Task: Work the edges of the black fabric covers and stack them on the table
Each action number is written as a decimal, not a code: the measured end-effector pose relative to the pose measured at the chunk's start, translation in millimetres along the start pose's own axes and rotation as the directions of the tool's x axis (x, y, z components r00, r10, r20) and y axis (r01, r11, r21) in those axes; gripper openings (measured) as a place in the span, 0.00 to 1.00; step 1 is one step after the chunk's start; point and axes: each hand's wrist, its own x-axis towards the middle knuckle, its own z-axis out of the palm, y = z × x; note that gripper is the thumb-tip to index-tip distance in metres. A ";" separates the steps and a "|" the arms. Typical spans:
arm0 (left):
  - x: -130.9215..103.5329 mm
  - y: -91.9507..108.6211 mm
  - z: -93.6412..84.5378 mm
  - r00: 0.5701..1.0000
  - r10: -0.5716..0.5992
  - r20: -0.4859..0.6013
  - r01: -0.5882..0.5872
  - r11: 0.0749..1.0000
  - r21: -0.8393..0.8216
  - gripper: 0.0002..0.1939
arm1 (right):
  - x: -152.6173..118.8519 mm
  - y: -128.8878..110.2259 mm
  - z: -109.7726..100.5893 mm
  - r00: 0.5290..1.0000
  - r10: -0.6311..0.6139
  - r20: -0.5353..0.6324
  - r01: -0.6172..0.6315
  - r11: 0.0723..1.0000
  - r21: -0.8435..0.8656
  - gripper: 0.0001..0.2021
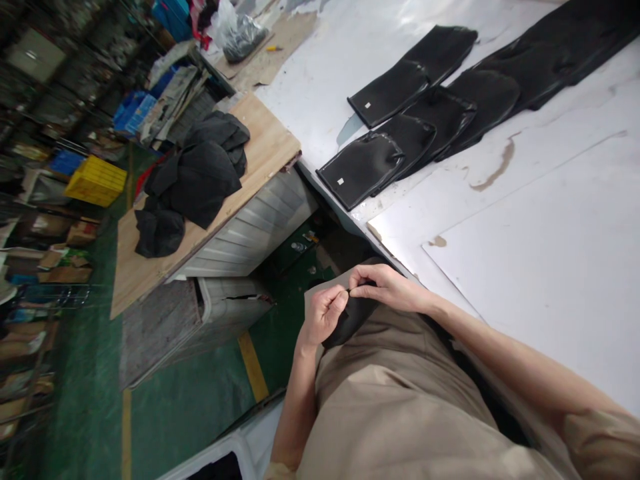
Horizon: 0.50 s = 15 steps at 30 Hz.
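Observation:
Close to my body, my left hand [324, 316] and my right hand [383, 287] meet, thumbs and fingertips pinched on the edge of a black leather-like piece [353, 321]. Its body hangs below my fingers against my clothes, partly covered by my hands. The exact spot between the fingertips is too small to make out. To the upper right, several flat black leather-like pieces [360, 163] overlap in a row on the white table [540, 267]. One more black piece [413, 73] lies beside that row, and two of the pieces carry a small white square.
A heap of black fabric [200, 177] lies on a wooden board [270, 137] over white bins at left. Behind it are a yellow crate [96, 181] and cluttered shelves. A plastic bag [243, 37] sits on the table's far end. The table edge runs beside my right arm.

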 end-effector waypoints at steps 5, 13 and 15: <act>-0.8 -1.4 -2.3 0.995 -0.050 -0.086 0.046 0.998 -0.051 0.21 | 0.3 8.0 -4.1 0.999 0.040 0.001 -0.040 0.999 -0.003 0.14; -4.4 -3.7 -12.7 0.989 -0.053 -0.140 0.040 0.995 -0.090 0.20 | 1.4 15.8 -7.5 0.999 0.041 -0.010 -0.041 0.999 -0.016 0.15; -5.0 -4.2 -14.3 0.990 -0.055 -0.128 0.045 0.996 -0.079 0.19 | 1.5 17.2 -6.9 0.999 0.044 -0.010 -0.044 0.999 0.003 0.16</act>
